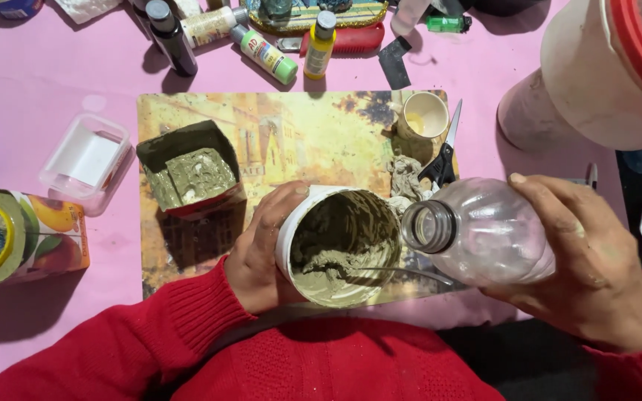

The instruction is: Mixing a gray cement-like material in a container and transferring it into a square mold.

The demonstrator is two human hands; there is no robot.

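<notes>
Surface: pink table (31, 82) covered most of the view, with a printed mat (313, 134) lying at its middle.
Left hand: the left hand (261, 249) wrapped round the left side of a white tub (291, 223), fingers curled on its wall and thumb at the rim, gripping it tilted toward the person.
Tub: it sat at the near edge of the mat, holding grey-green paste (336, 260) that coated its inside.
Right hand: the right hand (588, 260) closed round the body of a clear plastic bottle (484, 234), fingers over the top and thumb beneath.
Bottle: it lay on its side in the air, uncapped, its mouth just beside the tub's right rim.
Mat, left part: a cut carton (187, 171) stood there with a paste-coloured block inside.
Mat, far right corner: a small cup (425, 115) and scissors (443, 152) lay by a crumpled rag (406, 178).
Table, far edge: paint bottles (269, 56) lay in a row.
Table, left edge: a clear plastic box (87, 160) and a fruit-printed carton (46, 230) rested there.
Table, far right corner: a white bucket (596, 74) with a red rim stood there.
</notes>
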